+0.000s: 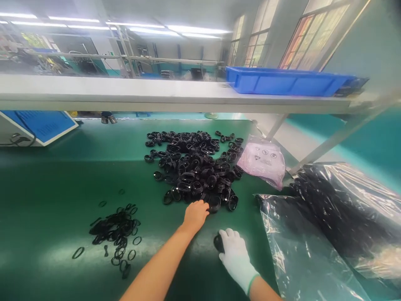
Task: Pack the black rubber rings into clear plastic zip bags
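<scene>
A big heap of black oval plastic parts [196, 167] lies on the green table [46, 200]. My bare left hand [196, 214] reaches to the near edge of the heap, fingers curled down onto a part there. My right hand [234, 255], in a white glove, rests on the table just in front and is closed round one black oval part [218, 242]. To the left lies a smaller scatter of thin black rings [115, 234], away from both hands.
A pink plastic bag [265, 161] lies right of the heap. Large clear bags holding black parts [332, 225] fill the right side. A shelf [140, 94] crosses overhead with a blue tray [282, 81]. A blue-and-white machine [34, 127] stands far left.
</scene>
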`<state>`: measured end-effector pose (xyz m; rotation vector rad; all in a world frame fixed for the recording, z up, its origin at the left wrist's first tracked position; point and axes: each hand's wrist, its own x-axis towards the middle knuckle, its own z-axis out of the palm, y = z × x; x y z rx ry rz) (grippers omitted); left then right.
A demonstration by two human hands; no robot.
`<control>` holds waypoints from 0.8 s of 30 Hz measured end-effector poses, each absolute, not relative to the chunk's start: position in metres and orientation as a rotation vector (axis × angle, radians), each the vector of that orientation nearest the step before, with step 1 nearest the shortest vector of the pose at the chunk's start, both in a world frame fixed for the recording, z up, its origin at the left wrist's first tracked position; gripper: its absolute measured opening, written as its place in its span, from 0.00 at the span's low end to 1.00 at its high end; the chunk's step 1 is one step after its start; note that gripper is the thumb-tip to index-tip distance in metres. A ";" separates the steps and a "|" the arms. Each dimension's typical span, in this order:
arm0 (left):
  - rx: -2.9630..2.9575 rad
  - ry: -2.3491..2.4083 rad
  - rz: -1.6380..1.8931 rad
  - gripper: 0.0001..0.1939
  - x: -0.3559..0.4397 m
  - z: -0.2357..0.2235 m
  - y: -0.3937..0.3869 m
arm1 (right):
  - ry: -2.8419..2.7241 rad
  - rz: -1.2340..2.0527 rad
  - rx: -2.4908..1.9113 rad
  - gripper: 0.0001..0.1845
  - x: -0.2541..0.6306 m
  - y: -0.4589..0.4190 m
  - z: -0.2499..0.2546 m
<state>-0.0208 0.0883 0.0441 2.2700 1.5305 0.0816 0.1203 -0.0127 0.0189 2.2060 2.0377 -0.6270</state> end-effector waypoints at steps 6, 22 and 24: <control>2.274 1.241 -0.062 0.13 -0.068 0.046 0.048 | 2.058 -0.846 2.151 0.34 0.126 -0.017 0.031; 1.766 1.394 0.310 0.40 -0.028 0.013 -0.005 | 1.789 -1.923 2.367 0.20 0.140 0.002 0.008; 1.759 1.354 0.350 0.40 -0.026 0.006 -0.009 | 1.746 -1.984 2.345 0.20 0.140 0.002 0.008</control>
